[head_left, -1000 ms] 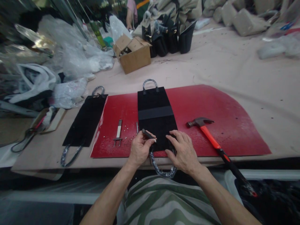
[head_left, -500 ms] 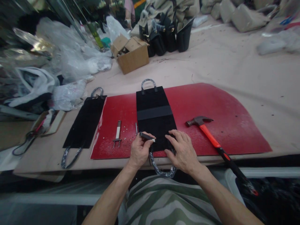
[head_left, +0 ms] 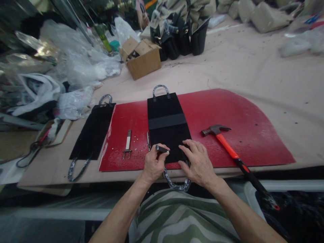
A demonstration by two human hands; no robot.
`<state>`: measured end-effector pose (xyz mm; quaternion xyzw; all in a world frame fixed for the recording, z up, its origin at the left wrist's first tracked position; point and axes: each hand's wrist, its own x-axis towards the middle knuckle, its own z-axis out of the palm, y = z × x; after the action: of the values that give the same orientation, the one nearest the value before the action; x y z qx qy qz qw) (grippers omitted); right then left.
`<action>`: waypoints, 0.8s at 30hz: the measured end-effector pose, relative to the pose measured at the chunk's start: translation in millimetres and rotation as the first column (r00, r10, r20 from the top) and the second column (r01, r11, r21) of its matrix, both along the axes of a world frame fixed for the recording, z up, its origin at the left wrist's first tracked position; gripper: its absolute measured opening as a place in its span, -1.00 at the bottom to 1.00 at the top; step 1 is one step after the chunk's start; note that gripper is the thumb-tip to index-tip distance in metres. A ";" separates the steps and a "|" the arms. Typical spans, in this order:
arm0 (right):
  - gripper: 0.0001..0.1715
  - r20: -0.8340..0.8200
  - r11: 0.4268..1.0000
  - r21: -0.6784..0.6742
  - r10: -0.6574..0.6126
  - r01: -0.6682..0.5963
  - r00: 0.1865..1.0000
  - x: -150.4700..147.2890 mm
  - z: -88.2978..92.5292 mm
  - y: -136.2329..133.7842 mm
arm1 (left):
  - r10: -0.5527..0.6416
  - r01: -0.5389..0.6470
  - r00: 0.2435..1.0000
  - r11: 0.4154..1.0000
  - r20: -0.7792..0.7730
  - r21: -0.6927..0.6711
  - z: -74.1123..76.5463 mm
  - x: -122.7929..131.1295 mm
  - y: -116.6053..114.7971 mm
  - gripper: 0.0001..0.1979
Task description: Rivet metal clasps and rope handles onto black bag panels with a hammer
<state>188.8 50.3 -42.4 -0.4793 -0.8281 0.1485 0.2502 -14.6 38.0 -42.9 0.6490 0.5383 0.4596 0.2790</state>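
Note:
My left hand [head_left: 155, 162] is closed around a short dark pen-like tool [head_left: 161, 149] with a pale tip, over the lower left part of a black bag panel [head_left: 167, 136]. Across the panel's lower right corner, my right hand [head_left: 198, 163] rests with its fingers spread. The panel lies on a red board [head_left: 215, 108]; one wrapped handle [head_left: 160, 87] is at its far end, and another [head_left: 177, 185] hangs past the near edge. Left of it are a two-pronged metal tool [head_left: 127, 145] and a thin metal rod [head_left: 148, 140].
A claw hammer [head_left: 227, 145] lies on the right, its grip past the board's edge. A second black panel [head_left: 92, 135] is at the left. Behind stand a cardboard box [head_left: 145, 64] and black bags [head_left: 197, 40]. Plastic wrapping [head_left: 81, 67] is piled at the left. A person's hand [head_left: 143, 20] shows far back.
My left hand has shifted slightly right with the tool, which is now more level. My right hand has barely moved. The far person's hand has come more into view.

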 end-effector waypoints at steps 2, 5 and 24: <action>-0.46 0.001 1.000 0.003 0.000 0.000 1.000 -0.2 -0.6 -0.2 | -0.012 0.016 0.998 0.997 -0.058 0.071 -1.3 2.5 -0.4 -0.89; -0.45 -0.001 1.000 0.004 -0.002 0.002 1.000 -0.3 -1.5 0.0 | -0.009 0.021 0.996 0.991 -0.090 0.130 -4.2 4.5 0.0 -0.88; -0.79 0.407 0.857 -0.069 -0.443 0.510 0.799 120.1 20.7 2.9 | -0.040 0.069 0.981 0.986 -0.190 0.150 -8.9 7.2 2.1 -0.87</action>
<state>308.9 53.2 -21.7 -0.7119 -0.6962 0.0577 0.0728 -7.4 40.1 -51.9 0.7235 0.5063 0.4297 0.1885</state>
